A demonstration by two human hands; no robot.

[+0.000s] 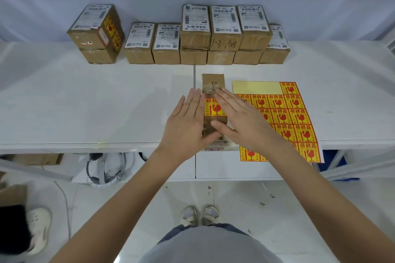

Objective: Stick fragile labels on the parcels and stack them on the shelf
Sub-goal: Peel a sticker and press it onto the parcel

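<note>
On the white shelf top (85, 100), the parcel (213, 83) lies at frame centre, its long axis running away from me, and my left hand (188, 121) and right hand (237, 117) press flat-fingered on either side of its fragile label (214, 110), equally near.

My white desk (85, 102) is the landmark here. Under its near edge on the left lies a white headset with straps (102, 168), and left of that sits a flat cardboard piece (36, 159). On the floor nearer me I see my own pale shoes (201, 215), and far left another light shoe (39, 230). A blue bin (342, 161) shows below the desk's right end.
</note>
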